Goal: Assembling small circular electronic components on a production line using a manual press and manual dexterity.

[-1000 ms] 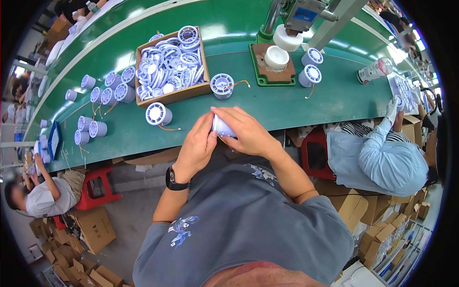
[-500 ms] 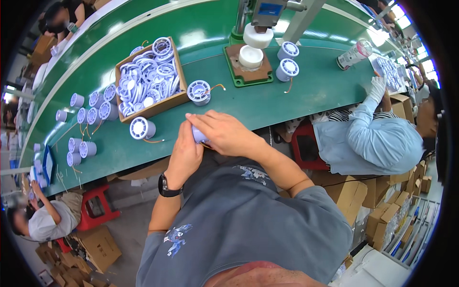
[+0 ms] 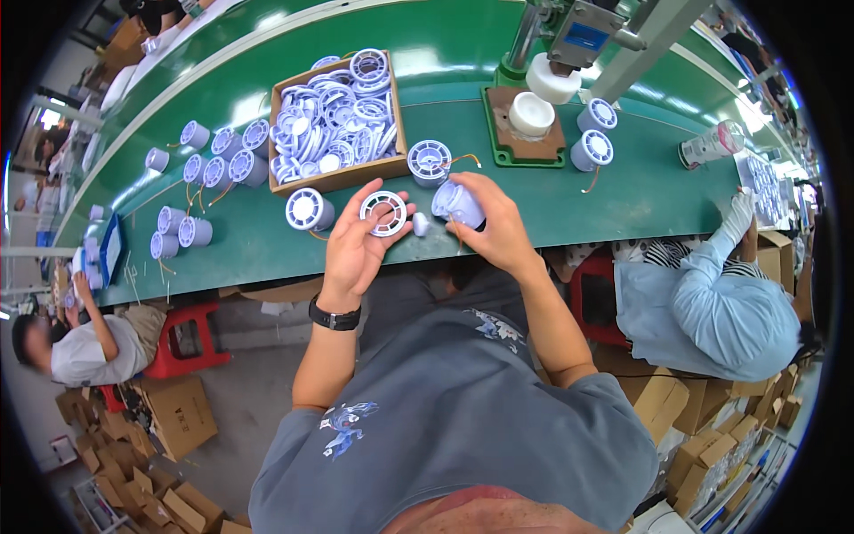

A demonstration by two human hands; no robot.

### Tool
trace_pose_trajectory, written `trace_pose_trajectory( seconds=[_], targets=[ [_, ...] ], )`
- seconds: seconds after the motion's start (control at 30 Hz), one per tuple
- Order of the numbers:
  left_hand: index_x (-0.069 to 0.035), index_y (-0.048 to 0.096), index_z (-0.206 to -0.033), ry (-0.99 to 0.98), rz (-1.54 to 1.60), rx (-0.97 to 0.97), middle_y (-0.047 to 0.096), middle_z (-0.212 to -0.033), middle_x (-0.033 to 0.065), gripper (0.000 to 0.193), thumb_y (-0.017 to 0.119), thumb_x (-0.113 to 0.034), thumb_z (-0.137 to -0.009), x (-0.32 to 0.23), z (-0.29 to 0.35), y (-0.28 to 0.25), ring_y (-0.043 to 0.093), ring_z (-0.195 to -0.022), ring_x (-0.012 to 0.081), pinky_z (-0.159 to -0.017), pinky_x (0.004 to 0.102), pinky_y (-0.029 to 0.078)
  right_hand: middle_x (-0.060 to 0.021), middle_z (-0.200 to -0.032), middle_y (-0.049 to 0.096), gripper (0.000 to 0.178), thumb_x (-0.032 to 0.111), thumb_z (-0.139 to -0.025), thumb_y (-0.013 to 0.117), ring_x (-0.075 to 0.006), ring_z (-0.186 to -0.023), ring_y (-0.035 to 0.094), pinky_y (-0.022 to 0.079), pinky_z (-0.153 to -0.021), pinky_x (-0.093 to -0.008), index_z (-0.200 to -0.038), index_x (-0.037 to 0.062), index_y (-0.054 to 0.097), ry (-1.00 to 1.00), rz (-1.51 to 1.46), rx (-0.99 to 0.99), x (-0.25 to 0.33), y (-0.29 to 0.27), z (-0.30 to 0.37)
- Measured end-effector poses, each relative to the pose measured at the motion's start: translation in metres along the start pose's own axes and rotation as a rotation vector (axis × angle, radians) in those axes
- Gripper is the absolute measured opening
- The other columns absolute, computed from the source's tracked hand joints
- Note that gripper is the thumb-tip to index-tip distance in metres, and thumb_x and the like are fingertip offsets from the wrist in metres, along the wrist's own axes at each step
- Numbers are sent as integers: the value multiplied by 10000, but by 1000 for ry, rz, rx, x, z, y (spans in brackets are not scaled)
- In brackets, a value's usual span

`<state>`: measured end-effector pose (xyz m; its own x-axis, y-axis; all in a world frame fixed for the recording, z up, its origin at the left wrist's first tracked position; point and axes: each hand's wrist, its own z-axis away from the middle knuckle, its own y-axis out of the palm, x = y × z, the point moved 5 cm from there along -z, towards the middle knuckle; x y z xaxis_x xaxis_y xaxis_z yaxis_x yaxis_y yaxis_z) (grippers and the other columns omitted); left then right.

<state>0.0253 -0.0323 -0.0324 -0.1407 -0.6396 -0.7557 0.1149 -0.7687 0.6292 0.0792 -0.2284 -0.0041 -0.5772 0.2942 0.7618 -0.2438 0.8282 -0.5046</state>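
My left hand holds a round, slotted lavender cap between thumb and fingers, its open centre showing. In my right hand is a lavender cylindrical housing, tilted, with thin orange wires below it. Between the hands sits a small pale lavender piece at the bench's near side; its exact kind is unclear. Just beyond the hands stands a capped housing with a wire trailing right. Another capped housing stands left of my left hand.
A cardboard box of loose caps lies beyond my left hand. Several housings stand at the left. A hand press with white dies is at the back right, beside two housings. A bottle and a co-worker are farther right.
My hands, earlier closed together around a housing, have drawn apart. The slotted cap now shows in my left hand and the housing in my right. The view has shifted, moving the bench items rightward.
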Motion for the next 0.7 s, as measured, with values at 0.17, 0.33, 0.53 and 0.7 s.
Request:
trace_pose_trajectory(
  seconds=[0.17,0.33,0.53,0.7],
  targets=[
    [-6,321,-1444,-15,202,-6,504,-1335,264,510,377,20,-937,10,-8,-6,543,-1216,381,-997,452,484,-180,-1205,603,582,48,-696,772,-365,-1100,594,469,-951,-397,-1233,13,549,14,31,-130,-7,3,2],
    [19,326,-1431,65,179,-44,473,-1368,274,487,390,10,-949,19,-13,-13,513,-1252,386,-1046,459,443,-192,-1206,605,604,52,-698,782,-359,-1072,613,484,-923,-389,-1251,16,542,77,69,-280,-21,3,9],
    [31,349,-1413,164,-102,-169,466,-1379,272,460,411,6,-958,17,-8,-3,501,-1267,386,-1069,447,423,-191,-1192,612,657,52,-698,786,-334,-1065,620,485,-915,-375,-1294,13,512,93,59,-253,-20,-1,2],
    [24,366,-1406,198,-98,-58,473,-1376,263,444,415,3,-965,15,-12,-7,511,-1261,364,-1067,433,421,-181,-1179,616,666,49,-701,787,-306,-1057,625,484,-914,-367,-1300,8,500,52,86,-248,-21,-5,-2]
  ],
)
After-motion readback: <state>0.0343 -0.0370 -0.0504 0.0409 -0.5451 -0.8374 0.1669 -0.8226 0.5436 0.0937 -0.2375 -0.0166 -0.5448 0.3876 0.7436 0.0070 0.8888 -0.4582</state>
